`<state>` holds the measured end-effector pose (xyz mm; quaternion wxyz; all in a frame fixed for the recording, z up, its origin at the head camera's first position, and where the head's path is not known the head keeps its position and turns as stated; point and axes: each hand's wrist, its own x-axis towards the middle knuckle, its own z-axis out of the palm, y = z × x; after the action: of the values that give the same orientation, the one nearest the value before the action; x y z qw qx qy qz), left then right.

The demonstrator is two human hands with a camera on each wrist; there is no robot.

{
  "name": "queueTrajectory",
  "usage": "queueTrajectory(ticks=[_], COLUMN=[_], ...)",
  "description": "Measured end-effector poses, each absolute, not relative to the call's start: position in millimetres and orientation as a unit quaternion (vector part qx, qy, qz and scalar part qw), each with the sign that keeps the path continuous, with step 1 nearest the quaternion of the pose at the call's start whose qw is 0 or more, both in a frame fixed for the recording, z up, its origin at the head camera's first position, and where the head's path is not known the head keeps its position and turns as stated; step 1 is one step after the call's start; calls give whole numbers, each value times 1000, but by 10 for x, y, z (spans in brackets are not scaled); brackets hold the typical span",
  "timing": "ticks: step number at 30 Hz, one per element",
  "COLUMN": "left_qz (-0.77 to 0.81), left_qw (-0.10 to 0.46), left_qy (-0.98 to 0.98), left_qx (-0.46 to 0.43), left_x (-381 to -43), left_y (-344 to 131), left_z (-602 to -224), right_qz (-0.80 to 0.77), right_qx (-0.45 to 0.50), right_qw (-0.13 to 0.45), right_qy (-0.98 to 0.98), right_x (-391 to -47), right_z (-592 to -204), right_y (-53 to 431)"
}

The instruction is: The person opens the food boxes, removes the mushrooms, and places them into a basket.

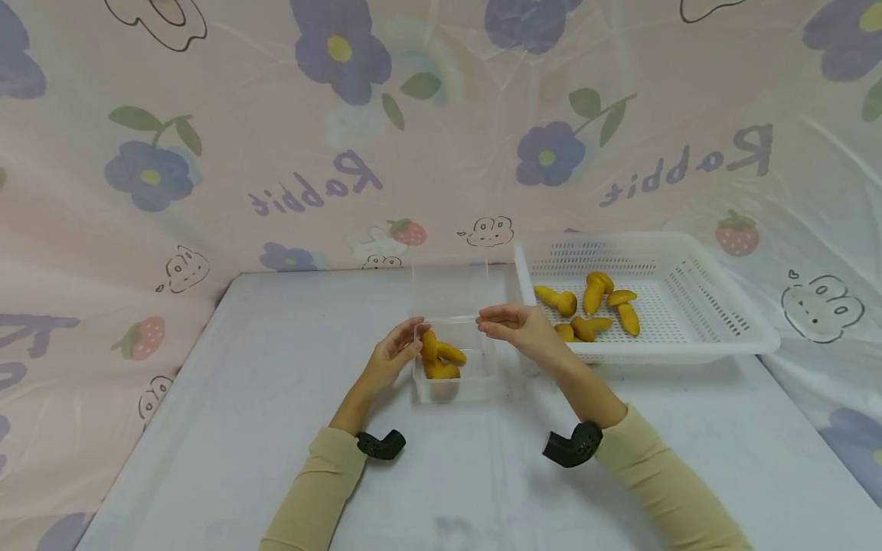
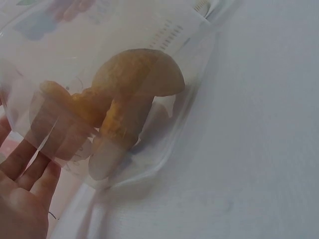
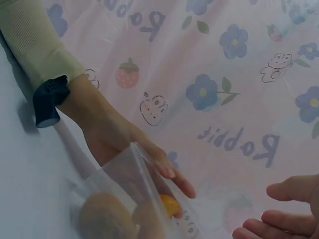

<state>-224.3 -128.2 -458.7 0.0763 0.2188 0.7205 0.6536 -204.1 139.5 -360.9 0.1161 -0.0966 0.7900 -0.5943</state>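
Yellow mushrooms with rounded caps (image 1: 451,353) lay inside the clear rectangular plastic box (image 1: 475,391). At the box's left, the left grip (image 1: 391,357) touched it, probably for steadiness; whether it grasped, I could not tell. At the box's right, the right grip (image 1: 527,330) was released.

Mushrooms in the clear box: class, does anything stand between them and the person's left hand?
Yes: the left side wall of the clear box. The left hand is against the outside of that wall, while the yellow mushrooms lie inside, visible through the plastic.
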Motion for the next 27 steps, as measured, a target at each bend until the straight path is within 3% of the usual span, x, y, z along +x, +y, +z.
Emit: queueTrajectory(ticks=[17, 27], left_qz=[661, 662], left_qw=[83, 84], left_qy=[715, 714], left_qx=[213, 214], left_x=[-2217, -2203], left_y=[-1284, -1280], left_z=[-4549, -4523], right_qz=[-591, -560], right_qx=[-101, -94], right_qw=[124, 100], right_qy=[791, 817], right_x=[-2009, -2089], right_z=[-3792, -3922], right_y=[972, 772])
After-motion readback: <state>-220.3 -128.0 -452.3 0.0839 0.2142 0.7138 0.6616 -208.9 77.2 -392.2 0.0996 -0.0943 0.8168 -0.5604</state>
